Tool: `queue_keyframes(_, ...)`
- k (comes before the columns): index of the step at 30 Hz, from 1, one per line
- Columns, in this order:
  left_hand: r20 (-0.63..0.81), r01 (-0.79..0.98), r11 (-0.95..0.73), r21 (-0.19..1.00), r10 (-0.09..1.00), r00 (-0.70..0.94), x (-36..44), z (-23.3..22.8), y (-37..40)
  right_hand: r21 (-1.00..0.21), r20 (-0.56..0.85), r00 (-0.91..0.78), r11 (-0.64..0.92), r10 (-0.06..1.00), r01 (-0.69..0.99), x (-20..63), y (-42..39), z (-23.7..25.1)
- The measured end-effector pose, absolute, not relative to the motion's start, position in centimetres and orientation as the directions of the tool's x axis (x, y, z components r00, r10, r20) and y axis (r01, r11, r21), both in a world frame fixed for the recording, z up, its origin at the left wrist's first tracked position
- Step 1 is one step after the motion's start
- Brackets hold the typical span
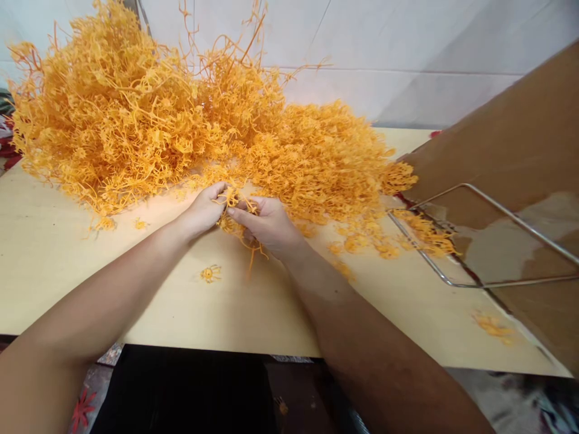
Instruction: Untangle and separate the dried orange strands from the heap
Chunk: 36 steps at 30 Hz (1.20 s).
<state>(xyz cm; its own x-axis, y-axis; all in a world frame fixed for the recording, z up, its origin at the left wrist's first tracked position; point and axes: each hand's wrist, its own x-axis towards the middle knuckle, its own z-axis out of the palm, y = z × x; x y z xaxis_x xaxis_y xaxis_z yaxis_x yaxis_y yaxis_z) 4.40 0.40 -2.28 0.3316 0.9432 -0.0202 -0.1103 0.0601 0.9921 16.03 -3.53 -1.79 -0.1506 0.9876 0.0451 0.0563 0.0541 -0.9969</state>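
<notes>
A big heap of orange plastic flower sprigs (149,120) covers the back of a pale wooden table (54,259). My left hand (203,211) and my right hand (266,224) meet at the heap's front edge. Both pinch the same small orange sprig (233,202) between their fingertips. More thin stems hang below my right palm. One loose orange flower (208,273) lies on the table just in front of my left wrist.
A brown cardboard box (511,157) with a bent metal wire frame (456,241) stands at the right. Loose orange pieces (420,232) are scattered beside it, and a few (493,325) near the front right edge. A white tiled wall rises behind the table.
</notes>
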Motion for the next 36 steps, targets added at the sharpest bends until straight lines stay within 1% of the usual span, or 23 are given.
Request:
queue_keyframes(4, -0.105, -0.129, 0.139, 0.982, 0.965, 0.240, 4.7, -2.0, 0.1, -0.987, 0.148, -0.234, 0.157, 0.961, 0.018, 16.4, -3.2, -2.2)
queue_keyframes(7, -0.192, -0.098, 0.221, 0.970, 0.952, 0.240, 4.8, -1.7, 0.4, -0.984, 0.171, -0.298, 0.177, 0.939, -0.006, 16.6, -3.3, -2.0)
queue_keyframes(8, -0.220, -0.092, 0.243, 0.966, 0.952, 0.211, 4.7, -1.6, 0.7, -0.983, 0.174, -0.325, 0.181, 0.930, -0.006, 16.5, -3.6, -1.9)
queue_keyframes(12, -0.287, -0.184, 0.270, 0.945, 0.955, -0.072, 3.8, -1.1, 2.5, -0.974, 0.197, -0.525, 0.229, 0.828, -0.005, 15.1, -5.0, -1.0)
queue_keyframes(13, -0.279, -0.199, 0.254, 0.946, 0.954, -0.106, 3.5, -1.0, 2.8, -0.969, 0.204, -0.549, 0.245, 0.811, 0.003, 14.8, -5.2, -0.9)
queue_keyframes(14, -0.262, -0.199, 0.239, 0.951, 0.960, -0.102, 3.2, -0.9, 2.9, -0.965, 0.209, -0.538, 0.261, 0.817, 0.022, 14.6, -5.2, -0.9)
queue_keyframes(16, -0.217, -0.167, 0.209, 0.964, 0.976, -0.030, 2.7, -0.8, 2.8, -0.956, 0.211, -0.423, 0.277, 0.881, 0.101, 14.7, -4.8, -1.2)
queue_keyframes(18, -0.193, -0.129, 0.199, 0.972, 0.980, 0.058, 2.5, -0.7, 2.3, -0.941, 0.182, -0.264, 0.245, 0.947, 0.233, 15.5, -4.0, -1.6)
queue_keyframes(21, -0.165, -0.088, 0.180, 0.980, 0.973, 0.160, 2.4, -0.6, 1.7, -0.897, 0.154, -0.064, 0.167, 0.986, 0.410, 16.8, -3.0, -2.0)
queue_keyframes(23, -0.125, -0.078, 0.144, 0.986, 0.970, 0.207, 2.5, -0.5, 1.6, -0.863, 0.153, -0.012, 0.139, 0.988, 0.485, 17.2, -2.8, -2.0)
queue_keyframes(26, -0.084, -0.055, 0.104, 0.993, 0.954, 0.286, 2.8, -0.6, 1.6, -0.829, 0.153, -0.009, 0.133, 0.988, 0.543, 17.2, -2.9, -1.9)
queue_keyframes(28, -0.067, 0.001, 0.071, 0.997, 0.931, 0.359, 2.9, -0.8, 1.5, -0.831, 0.171, -0.012, 0.150, 0.985, 0.536, 17.0, -3.0, -1.9)
queue_keyframes(30, -0.041, 0.060, 0.017, 0.998, 0.908, 0.417, 2.9, -0.9, 1.4, -0.858, 0.183, -0.025, 0.171, 0.983, 0.483, 17.0, -3.0, -1.9)
queue_keyframes(33, -0.022, 0.102, -0.033, 0.994, 0.872, 0.489, 2.6, -1.1, 1.4, -0.925, 0.176, -0.056, 0.184, 0.983, 0.332, 16.9, -2.9, -1.9)
queue_keyframes(36, -0.053, 0.122, -0.011, 0.992, 0.862, 0.504, 2.3, -1.1, 1.3, -0.981, 0.150, -0.056, 0.156, 0.987, 0.120, 16.9, -2.9, -1.7)
